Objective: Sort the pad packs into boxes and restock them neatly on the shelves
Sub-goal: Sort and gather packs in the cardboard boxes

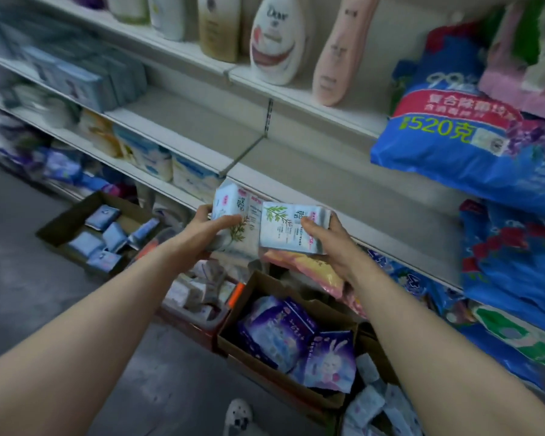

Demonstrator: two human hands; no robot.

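The fingers of the left hand curl round the near face of a white pad pack printed with a green sprig, thumb behind it, so the pack stands upright in the grip. The right hand holds a second white pad pack of the same print from below, thumb laid across its lower front edge, the other fingers hidden behind it; this pack lies tilted with its face to the camera. The two packs touch side by side, held just in front of the lip of a bare white shelf (the middle one of the rack).

Under the right-hand pack, an orange and pink pack sticks out near the wrist; whether the hand holds it cannot be told.

Below the hands, on the grey floor, an open cardboard box holds purple pad packs, one with a rabbit on it. Further left stands another cardboard box with small pale blue packs lying loose in it. Between the two boxes sits a heap of pale packs, too blurred to read.

On the upper shelf stand bottles, among them a white Dove bottle and a pink bottle. At the right, big blue bags marked 520 lie stacked on the shelves.
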